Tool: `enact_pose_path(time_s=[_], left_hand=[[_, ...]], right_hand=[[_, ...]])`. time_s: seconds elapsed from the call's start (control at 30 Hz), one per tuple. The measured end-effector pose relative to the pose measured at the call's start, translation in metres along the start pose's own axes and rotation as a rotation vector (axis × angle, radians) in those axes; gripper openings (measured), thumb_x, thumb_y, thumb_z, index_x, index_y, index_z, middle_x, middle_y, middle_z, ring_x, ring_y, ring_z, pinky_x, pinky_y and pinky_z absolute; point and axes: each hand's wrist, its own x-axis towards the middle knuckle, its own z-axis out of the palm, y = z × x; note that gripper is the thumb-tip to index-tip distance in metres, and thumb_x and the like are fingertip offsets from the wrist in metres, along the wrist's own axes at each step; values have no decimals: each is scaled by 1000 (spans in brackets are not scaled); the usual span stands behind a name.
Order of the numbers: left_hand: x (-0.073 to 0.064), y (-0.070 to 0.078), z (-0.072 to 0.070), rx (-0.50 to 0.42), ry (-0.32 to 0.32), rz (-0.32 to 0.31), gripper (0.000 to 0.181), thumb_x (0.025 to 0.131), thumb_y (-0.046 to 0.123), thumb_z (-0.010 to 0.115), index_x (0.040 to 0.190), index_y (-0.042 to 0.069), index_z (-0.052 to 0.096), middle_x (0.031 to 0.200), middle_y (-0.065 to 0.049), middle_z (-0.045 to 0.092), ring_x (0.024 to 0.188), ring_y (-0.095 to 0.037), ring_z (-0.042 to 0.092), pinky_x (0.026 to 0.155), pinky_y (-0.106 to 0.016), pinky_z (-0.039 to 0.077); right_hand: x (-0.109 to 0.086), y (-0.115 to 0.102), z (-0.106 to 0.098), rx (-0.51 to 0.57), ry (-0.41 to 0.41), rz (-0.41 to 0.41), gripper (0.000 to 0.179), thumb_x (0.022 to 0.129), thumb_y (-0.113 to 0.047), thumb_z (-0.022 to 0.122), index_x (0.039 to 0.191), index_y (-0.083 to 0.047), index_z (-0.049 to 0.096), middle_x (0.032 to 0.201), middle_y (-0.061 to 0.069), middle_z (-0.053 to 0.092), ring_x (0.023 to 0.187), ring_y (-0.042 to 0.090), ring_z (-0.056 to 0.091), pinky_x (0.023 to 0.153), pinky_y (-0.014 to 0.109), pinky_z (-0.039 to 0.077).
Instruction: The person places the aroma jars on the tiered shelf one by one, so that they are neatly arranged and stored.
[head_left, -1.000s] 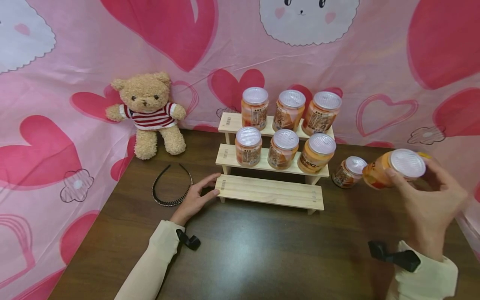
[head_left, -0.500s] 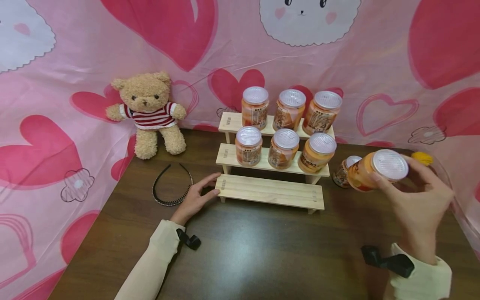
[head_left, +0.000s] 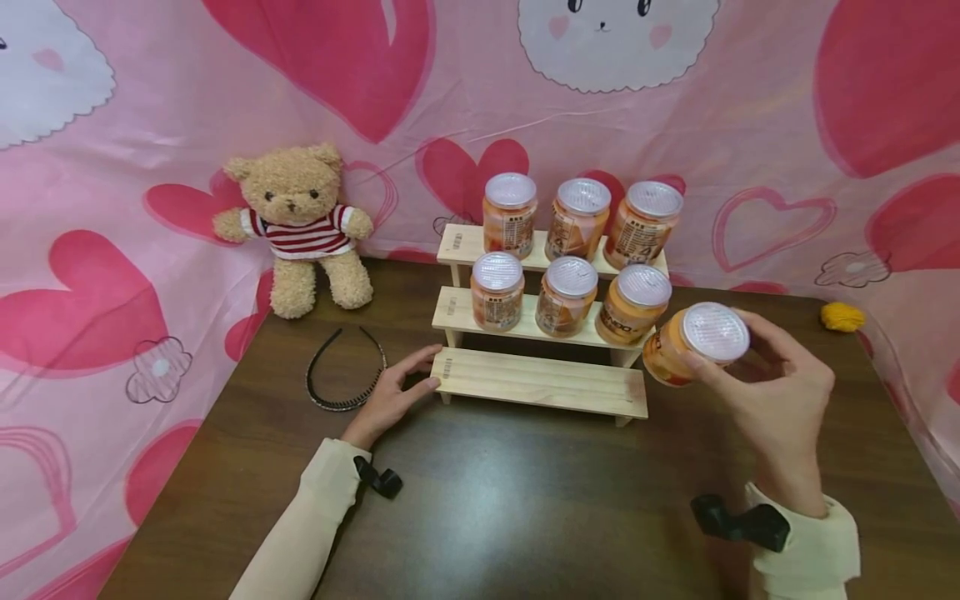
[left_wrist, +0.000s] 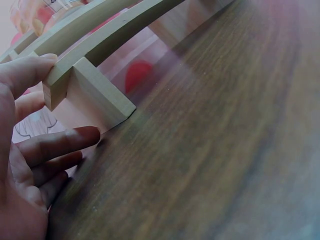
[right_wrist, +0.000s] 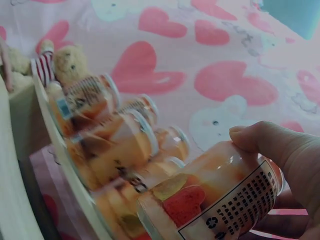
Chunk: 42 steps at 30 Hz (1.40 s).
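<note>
My right hand (head_left: 787,396) grips a jar of orange fruit (head_left: 663,354) by its side near the clear ridged lid, holding it tilted beside the right end of the wooden tiered stand (head_left: 540,382). In the right wrist view, the thumb lies along this jar (right_wrist: 210,195), whose label shows a red fruit picture. My left hand (head_left: 390,396) touches the left end of the lowest step, its fingers loosely extended. Three matching jars (head_left: 568,298) stand on the middle step and three more jars (head_left: 579,221) on the top step. The lowest step is bare.
A teddy bear (head_left: 300,225) in a striped sweater sits at the back left. A black headband (head_left: 336,406) lies beside my left hand. Some yellow yarn (head_left: 842,317) is at the back right. A pink heart-patterned cloth (head_left: 465,100) hangs behind the table (head_left: 480,517).
My right hand has moved left with the jar, from the table's right side to beside the stand. The jar standing on the table is now hidden behind it. My left hand stays put.
</note>
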Motion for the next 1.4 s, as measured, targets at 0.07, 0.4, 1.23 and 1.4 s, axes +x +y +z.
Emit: enact_pose_path(time_s=[0.07, 0.4, 1.23, 1.4], left_hand=[[0, 0, 0, 1, -1, 2, 50, 98, 18, 65, 147, 21, 53, 132, -11, 66, 118, -8, 58, 111, -47, 33], [1, 0, 1, -3, 3, -2, 50, 97, 17, 67, 145, 22, 54, 132, -10, 66, 117, -7, 58, 110, -45, 36], [-1, -2, 0, -13, 1, 3, 50, 97, 18, 66, 145, 24, 54, 131, -10, 66, 117, -6, 58, 109, -37, 36], [0, 0, -1, -16, -2, -11, 51, 97, 16, 65, 147, 21, 53, 133, -11, 65, 118, -7, 57, 109, -38, 37]], right_hand=[[-2, 0, 6, -20, -37, -17, 62, 65, 8, 88, 122, -6, 72, 107, -18, 73, 88, -2, 70, 72, 8, 52], [-17, -2, 29, -95, -171, 8, 61, 65, -5, 93, 122, -14, 73, 102, -26, 67, 88, -3, 64, 75, 7, 49], [-36, 3, 88, -100, -374, -58, 63, 62, -17, 97, 119, -9, 73, 111, 9, 76, 93, -8, 62, 77, 11, 50], [-39, 3, 99, -125, -396, -74, 64, 61, -22, 97, 119, -12, 74, 115, 8, 76, 108, 12, 65, 88, 23, 49]])
